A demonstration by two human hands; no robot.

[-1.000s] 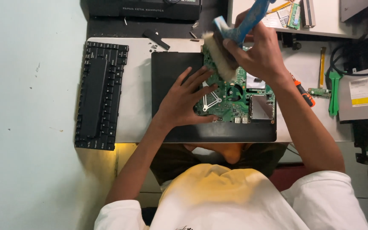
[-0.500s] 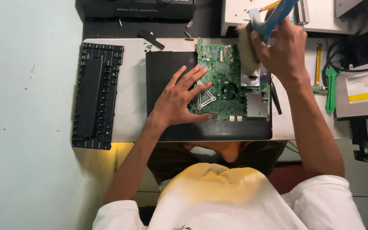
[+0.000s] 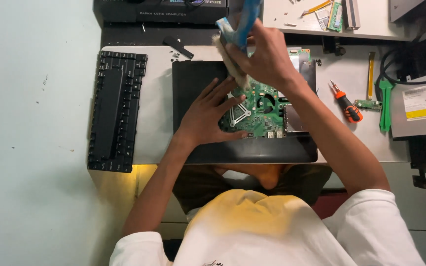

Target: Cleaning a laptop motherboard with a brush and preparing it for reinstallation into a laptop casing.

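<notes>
So, only the head view to go on, looking straight down. The left hand (image 3: 208, 116) is spread flat, fingers splayed, pressing down on the near-left corner of a green circuit board (image 3: 260, 111). It isn't gripping anything, just pinning it. The right hand (image 3: 267, 56) is closed around the blue handle of a wide paintbrush (image 3: 235, 47), whose pale bristles are touching the far-left edge of the board, just beyond the left fingertips.

The board sits on a black laptop base (image 3: 193, 83), which is basically the only tray-like thing here: it holds just the board, and the rest of the shell looks stripped out. Going by that, I'd say teardown is done and the dusting is midway. The brush is on one edge, and I can't tell from here how clean the rest is.

Left of the left hand, well apart, lies a detached black keyboard (image 3: 117, 111). Right of the right forearm there's an orange-handled screwdriver (image 3: 346, 103), a green pry tool (image 3: 384, 106) and a silver optical drive (image 3: 420, 111). Past the right hand, a white surface holds a memory stick (image 3: 337, 10) and small bits.
</notes>
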